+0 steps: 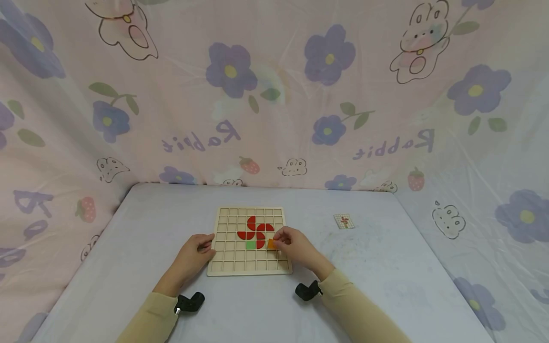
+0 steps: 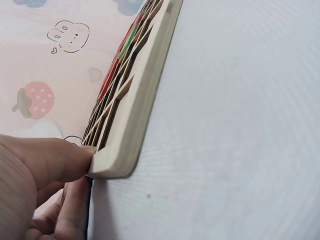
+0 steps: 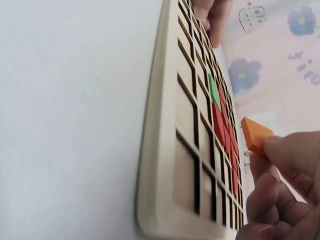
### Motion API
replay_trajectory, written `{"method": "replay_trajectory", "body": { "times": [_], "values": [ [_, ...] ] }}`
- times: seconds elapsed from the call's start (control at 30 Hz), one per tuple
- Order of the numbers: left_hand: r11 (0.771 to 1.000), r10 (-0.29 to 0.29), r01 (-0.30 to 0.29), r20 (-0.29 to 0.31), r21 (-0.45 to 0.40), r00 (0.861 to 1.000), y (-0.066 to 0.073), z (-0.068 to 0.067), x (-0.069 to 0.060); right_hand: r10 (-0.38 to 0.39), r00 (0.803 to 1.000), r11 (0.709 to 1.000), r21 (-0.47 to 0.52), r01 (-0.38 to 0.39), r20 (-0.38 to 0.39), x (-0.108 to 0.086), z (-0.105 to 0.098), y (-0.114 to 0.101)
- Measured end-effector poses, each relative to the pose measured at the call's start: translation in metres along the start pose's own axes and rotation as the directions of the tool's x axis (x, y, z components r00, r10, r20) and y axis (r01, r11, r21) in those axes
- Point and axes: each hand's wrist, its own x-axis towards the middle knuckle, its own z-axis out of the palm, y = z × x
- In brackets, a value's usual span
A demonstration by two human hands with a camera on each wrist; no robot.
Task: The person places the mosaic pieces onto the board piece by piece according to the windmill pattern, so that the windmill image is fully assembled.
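A square wooden grid board (image 1: 237, 267) lies on the table, with red rounded pieces (image 1: 265, 227) forming a pinwheel in its cells. One green square piece (image 1: 250, 245) sits just below and left of the pinwheel. My left hand (image 1: 195, 255) holds the board's left edge; the left wrist view shows the thumb (image 2: 65, 157) on the rim and the other fingers lower, partly hidden. Between thumb and fingertips, my right hand (image 1: 298, 245) pinches an orange tile (image 3: 256, 135), raised above the right part of the board.
A small pattern card (image 1: 344, 221) with a red pinwheel design lies on the white table (image 1: 364, 267) to the right of the board. Black wrist-worn devices (image 1: 190, 302) show near both sleeves. Printed curtains (image 1: 274, 119) hang behind and at the sides.
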Motion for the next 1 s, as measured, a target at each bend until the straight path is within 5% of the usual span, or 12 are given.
{"method": "replay_trajectory", "body": {
  "times": [0.4,1.0],
  "values": [
    [1.0,-0.002,0.002,0.004,-0.002,1.0,-0.001,0.0,0.001,-0.062,0.996,0.994,-0.081,0.068,0.069,0.008,0.039,-0.019],
    [1.0,-0.007,0.007,0.005,0.01,1.0,0.001,-0.001,-0.001,-0.057,0.998,0.973,-0.224,0.06,0.019,0.008,0.058,-0.027]
  ]
}}
